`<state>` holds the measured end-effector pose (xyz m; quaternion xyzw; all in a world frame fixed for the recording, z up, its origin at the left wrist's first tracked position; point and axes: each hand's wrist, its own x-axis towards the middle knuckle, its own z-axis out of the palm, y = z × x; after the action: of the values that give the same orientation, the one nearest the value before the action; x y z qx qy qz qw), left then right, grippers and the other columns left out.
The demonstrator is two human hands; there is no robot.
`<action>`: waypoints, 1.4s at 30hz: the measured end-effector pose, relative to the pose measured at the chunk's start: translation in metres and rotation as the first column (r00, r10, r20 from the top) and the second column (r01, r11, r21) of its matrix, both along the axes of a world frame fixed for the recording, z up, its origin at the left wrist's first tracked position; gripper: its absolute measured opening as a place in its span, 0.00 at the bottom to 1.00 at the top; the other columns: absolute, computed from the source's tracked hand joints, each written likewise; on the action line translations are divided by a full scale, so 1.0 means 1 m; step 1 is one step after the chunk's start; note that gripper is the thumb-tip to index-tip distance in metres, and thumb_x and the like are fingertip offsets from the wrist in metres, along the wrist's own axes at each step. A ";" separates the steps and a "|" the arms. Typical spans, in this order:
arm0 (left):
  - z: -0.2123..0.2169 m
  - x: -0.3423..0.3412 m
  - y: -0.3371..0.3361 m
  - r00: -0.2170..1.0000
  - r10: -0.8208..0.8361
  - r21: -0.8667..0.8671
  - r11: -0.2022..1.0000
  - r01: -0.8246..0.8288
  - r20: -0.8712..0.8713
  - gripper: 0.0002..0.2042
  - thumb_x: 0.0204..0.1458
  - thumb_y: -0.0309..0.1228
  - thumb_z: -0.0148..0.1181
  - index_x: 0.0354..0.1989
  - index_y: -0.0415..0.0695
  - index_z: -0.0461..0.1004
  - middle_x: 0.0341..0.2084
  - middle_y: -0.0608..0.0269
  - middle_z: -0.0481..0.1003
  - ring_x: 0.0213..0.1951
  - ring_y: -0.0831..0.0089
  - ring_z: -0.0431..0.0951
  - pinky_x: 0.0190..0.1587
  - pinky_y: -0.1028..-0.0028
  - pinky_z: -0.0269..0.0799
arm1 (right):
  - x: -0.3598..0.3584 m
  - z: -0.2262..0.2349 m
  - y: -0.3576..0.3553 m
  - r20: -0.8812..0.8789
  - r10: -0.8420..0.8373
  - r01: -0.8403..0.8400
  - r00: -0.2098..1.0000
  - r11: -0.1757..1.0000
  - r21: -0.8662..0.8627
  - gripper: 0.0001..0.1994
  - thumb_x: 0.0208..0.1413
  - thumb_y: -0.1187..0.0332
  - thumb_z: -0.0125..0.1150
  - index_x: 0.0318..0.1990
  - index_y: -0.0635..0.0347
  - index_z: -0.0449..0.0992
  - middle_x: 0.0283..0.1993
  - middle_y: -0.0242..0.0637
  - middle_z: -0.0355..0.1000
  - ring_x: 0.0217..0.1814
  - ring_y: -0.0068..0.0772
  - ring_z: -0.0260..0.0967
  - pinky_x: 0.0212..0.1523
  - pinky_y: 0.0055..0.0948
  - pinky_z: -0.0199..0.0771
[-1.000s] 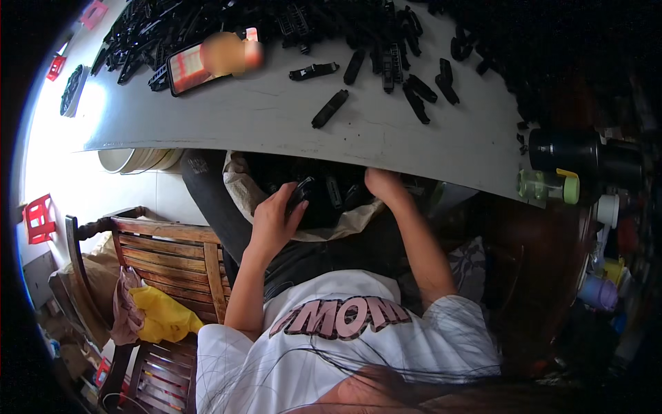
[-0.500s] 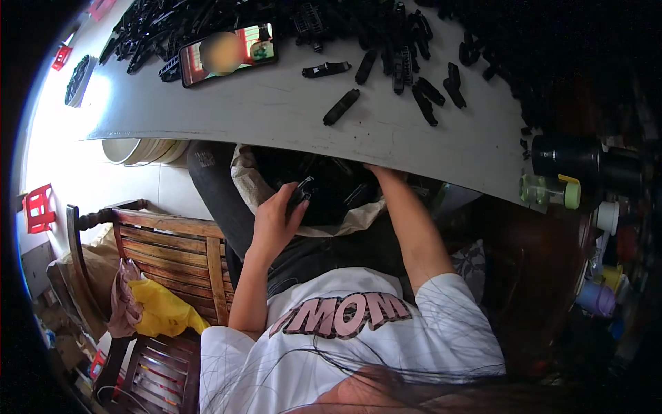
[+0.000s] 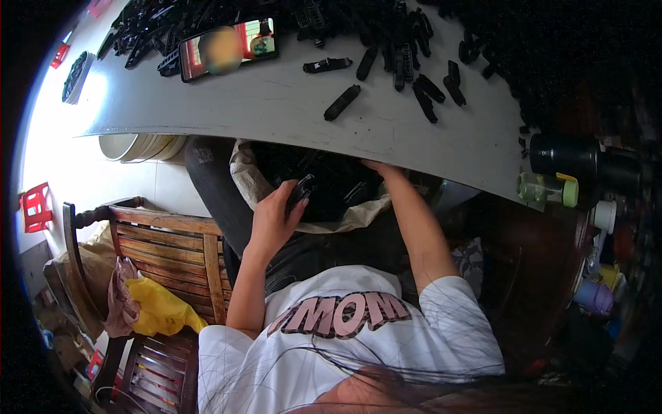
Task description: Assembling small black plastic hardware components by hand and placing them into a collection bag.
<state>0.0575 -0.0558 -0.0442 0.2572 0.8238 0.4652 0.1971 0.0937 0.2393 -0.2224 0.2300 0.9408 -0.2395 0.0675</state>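
Observation:
On my lap, below the table edge, a pale woven sack (image 3: 358, 216) gapes open with dark parts inside. My left hand (image 3: 276, 210) is over its near left side, closed around a small black plastic part (image 3: 302, 186). My right hand (image 3: 379, 168) reaches in at the sack's far right side. Its fingers are hidden in the dark below the table edge, so I cannot see what they touch. Another black part (image 3: 356, 192) lies in the sack between my hands.
Several loose black plastic parts (image 3: 343, 102) and a large heap of them cover the far side of the white table (image 3: 227, 110). A phone (image 3: 227, 50) leans there. A green-lidded bottle (image 3: 548, 189) stands at the right edge. A wooden bench (image 3: 169, 238) is at my left.
My right hand has shifted slightly to the left along the table edge. The left hand keeps its hold on the black part. The whole view has tilted a little.

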 end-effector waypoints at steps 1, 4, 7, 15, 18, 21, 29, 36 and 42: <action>-0.001 0.000 0.000 1.000 -0.001 -0.001 1.000 0.001 0.002 0.14 0.49 0.27 0.56 0.44 0.39 0.66 0.26 0.50 0.73 0.24 0.61 0.72 0.28 0.71 0.67 | -0.001 -0.001 0.003 0.137 0.028 -0.018 0.990 0.997 -0.072 0.29 0.45 0.56 0.59 0.57 0.51 0.63 0.60 0.41 0.59 0.62 0.46 0.52 0.60 0.39 0.53; -0.003 0.000 0.001 0.997 -0.009 0.016 1.000 0.011 -0.080 0.14 0.49 0.26 0.57 0.44 0.38 0.66 0.26 0.51 0.72 0.22 0.63 0.71 0.26 0.72 0.67 | 0.006 -0.027 0.013 0.225 -0.185 0.270 0.957 0.854 -0.445 0.31 0.41 0.62 0.64 0.57 0.53 0.63 0.59 0.42 0.60 0.61 0.44 0.54 0.59 0.37 0.54; -0.005 -0.001 0.001 0.998 -0.009 0.020 1.000 0.010 -0.062 0.14 0.49 0.26 0.57 0.44 0.38 0.66 0.25 0.51 0.72 0.21 0.64 0.71 0.25 0.72 0.66 | 0.013 -0.035 0.012 0.177 -0.299 0.345 0.938 0.740 -0.577 0.31 0.42 0.66 0.65 0.57 0.55 0.63 0.59 0.43 0.60 0.61 0.44 0.54 0.59 0.36 0.54; -0.005 -0.002 0.001 0.996 -0.019 0.008 1.000 0.020 -0.091 0.13 0.49 0.26 0.56 0.43 0.39 0.67 0.25 0.50 0.72 0.22 0.60 0.71 0.25 0.70 0.66 | 0.022 0.067 -0.038 0.151 -0.282 0.320 0.947 0.835 -0.447 0.27 0.49 0.66 0.60 0.57 0.59 0.61 0.60 0.43 0.58 0.63 0.44 0.52 0.60 0.35 0.52; -0.006 -0.004 0.005 0.999 -0.021 -0.026 0.999 0.020 -0.050 0.13 0.49 0.26 0.57 0.43 0.39 0.67 0.26 0.49 0.72 0.23 0.57 0.72 0.26 0.69 0.67 | 0.037 0.073 -0.042 0.088 -0.480 0.441 0.873 0.699 -0.563 0.24 0.51 0.70 0.58 0.57 0.59 0.61 0.59 0.41 0.60 0.59 0.41 0.56 0.56 0.35 0.59; -0.007 -0.006 0.009 0.998 -0.043 -0.041 0.998 0.041 -0.049 0.14 0.48 0.26 0.57 0.43 0.39 0.66 0.28 0.49 0.73 0.27 0.55 0.73 0.29 0.68 0.68 | 0.053 0.071 -0.036 0.223 -0.455 0.387 0.862 0.307 -0.869 0.27 0.57 0.71 0.50 0.63 0.57 0.49 0.64 0.44 0.48 0.60 0.43 0.55 0.53 0.39 0.66; -0.005 -0.007 0.012 0.997 -0.051 -0.053 0.997 0.048 -0.049 0.14 0.49 0.27 0.57 0.44 0.38 0.67 0.29 0.48 0.73 0.31 0.52 0.74 0.32 0.67 0.69 | 0.070 0.077 -0.036 0.118 -0.372 0.184 0.921 0.147 -0.972 0.23 0.55 0.70 0.55 0.58 0.62 0.60 0.62 0.38 0.52 0.59 0.35 0.55 0.57 0.34 0.59; -0.006 -0.006 0.010 0.998 -0.052 -0.073 0.996 0.050 -0.028 0.14 0.49 0.27 0.56 0.44 0.38 0.67 0.29 0.48 0.73 0.30 0.52 0.74 0.31 0.68 0.68 | 0.072 0.084 -0.044 0.064 -0.389 0.146 0.919 0.185 -0.972 0.28 0.54 0.69 0.57 0.61 0.64 0.55 0.65 0.39 0.49 0.65 0.33 0.47 0.61 0.31 0.52; -0.005 -0.006 0.011 0.997 -0.055 -0.064 0.997 0.052 -0.045 0.14 0.49 0.27 0.56 0.44 0.38 0.67 0.29 0.47 0.73 0.30 0.52 0.74 0.32 0.68 0.68 | 0.069 0.085 -0.041 0.004 -0.348 0.082 0.938 0.212 -0.974 0.35 0.53 0.67 0.58 0.64 0.65 0.47 0.67 0.41 0.44 0.68 0.36 0.41 0.64 0.34 0.44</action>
<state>0.0515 -0.0447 -0.0489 0.2837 0.8353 0.4273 0.1982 0.1624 0.1981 -0.1378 0.2412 0.5538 -0.7949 0.0576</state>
